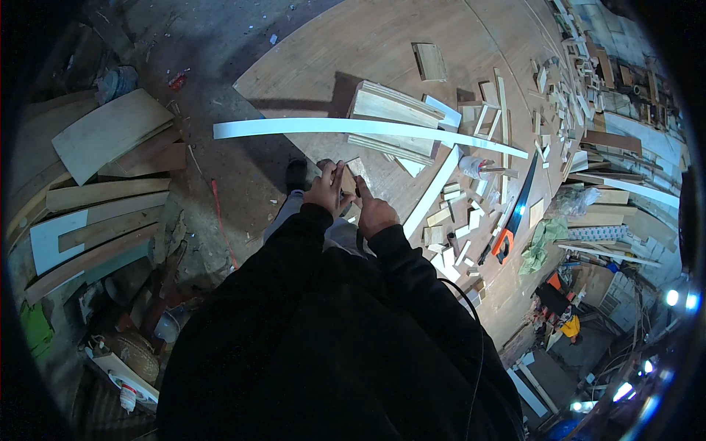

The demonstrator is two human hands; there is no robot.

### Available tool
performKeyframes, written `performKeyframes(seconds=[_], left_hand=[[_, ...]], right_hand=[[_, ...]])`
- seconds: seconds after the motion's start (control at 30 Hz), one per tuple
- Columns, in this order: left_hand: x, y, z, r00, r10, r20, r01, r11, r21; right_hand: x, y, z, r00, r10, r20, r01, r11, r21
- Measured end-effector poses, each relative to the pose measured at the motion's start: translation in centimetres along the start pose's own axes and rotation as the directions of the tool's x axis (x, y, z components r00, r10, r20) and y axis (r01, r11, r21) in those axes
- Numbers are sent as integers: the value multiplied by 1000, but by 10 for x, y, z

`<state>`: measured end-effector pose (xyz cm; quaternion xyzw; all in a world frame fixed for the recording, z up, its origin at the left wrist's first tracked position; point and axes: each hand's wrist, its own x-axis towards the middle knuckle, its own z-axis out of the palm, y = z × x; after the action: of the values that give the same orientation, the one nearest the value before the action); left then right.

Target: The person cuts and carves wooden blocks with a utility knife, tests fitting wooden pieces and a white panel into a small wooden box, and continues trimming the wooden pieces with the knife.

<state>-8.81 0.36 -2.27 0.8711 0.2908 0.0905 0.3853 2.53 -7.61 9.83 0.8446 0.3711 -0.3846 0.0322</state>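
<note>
Wooden offcuts cover the far half of a big plywood tabletop (382, 37), too many and too small to count. No proper container shows up close; the nearest to one are a crumpled clear plastic bag (575, 200), whose contents cannot be made out, and a small white pot (471, 166) with a stick-like handle poking out of it sideways.

Both hands are raised together in front of the person's chest, at the near edge of the tabletop. A small wood piece (348, 178), tan and blocky, sits between them. The left hand (327, 191) grips it from the left, fingers curled around its side. The right hand (373, 213) is closed beside it and seems to press a thin dark tool against the piece; the tool is too small to identify, and whether the fingers pinch it or wrap it cannot be told. The two hands are touching or nearly so.

Just beyond the hands lie two long white strips: one long white strip (353, 127) running across the tabletop from left to right, and a shorter white strip (434, 189) angled toward the right hand. Behind them is one stack of light boards (393, 110). One handsaw (515, 213) with an orange handle lies to the right. Loose planks (103, 198) are heaped on the floor at the left.
</note>
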Motion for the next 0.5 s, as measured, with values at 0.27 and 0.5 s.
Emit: performKeyframes(seconds=[0.27,0.5], left_hand=[[0,-3,1,999,-26,32,25,999,24],[1,5,-3,998,-35,55,30,996,89]], right_hand=[[-2,2,3,1000,-31,-6,31,999,12],[2,-12,-6,998,53,34,-50,996,-68]])
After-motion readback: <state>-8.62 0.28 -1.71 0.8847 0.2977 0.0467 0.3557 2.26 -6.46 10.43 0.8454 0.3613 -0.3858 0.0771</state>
